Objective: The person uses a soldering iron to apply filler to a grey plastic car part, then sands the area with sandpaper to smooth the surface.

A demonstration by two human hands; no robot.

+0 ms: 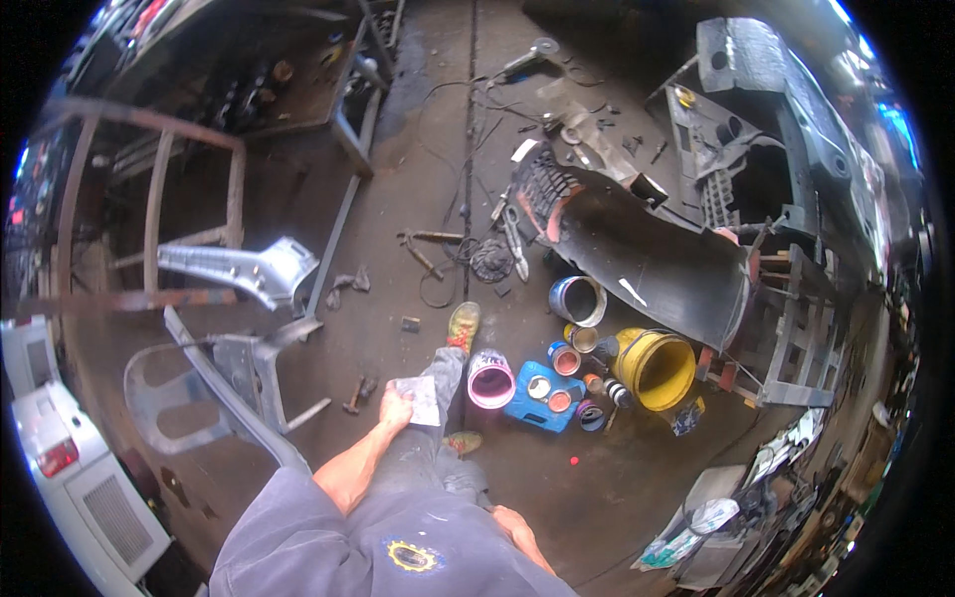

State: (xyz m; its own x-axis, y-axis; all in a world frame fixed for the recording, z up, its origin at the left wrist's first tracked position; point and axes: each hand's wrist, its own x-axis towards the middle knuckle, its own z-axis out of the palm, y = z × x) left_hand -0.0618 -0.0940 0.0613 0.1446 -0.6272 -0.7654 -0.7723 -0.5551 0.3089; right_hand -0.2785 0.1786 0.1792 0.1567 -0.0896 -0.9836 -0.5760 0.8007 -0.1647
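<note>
My left hand (pixel 396 407) is closed on the edge of a flat, pale grey sheet (pixel 424 401) with darker blotches, held out over my left leg. Whether it is paper or cloth I cannot tell. Low at my right side, beside my hip, my right hand (pixel 508 520) shows only in part; its fingers are hidden. Nearest to the sheet on the right stands an open tub with a pink rim (pixel 490 381). Beside that tub is a blue case (pixel 538 406) with small open tins on it. Left of my left hand a hammer (pixel 352 396) lies on the floor.
A yellow bucket (pixel 654 369), a white-and-blue can (pixel 578 300) and several small tins stand right of the case. Beyond them lies a large dark curved panel (pixel 652 261). A grey plastic chair (pixel 184 393) and a silver trim part (pixel 249 270) are at left. Cables (pixel 450 189) cross the floor ahead.
</note>
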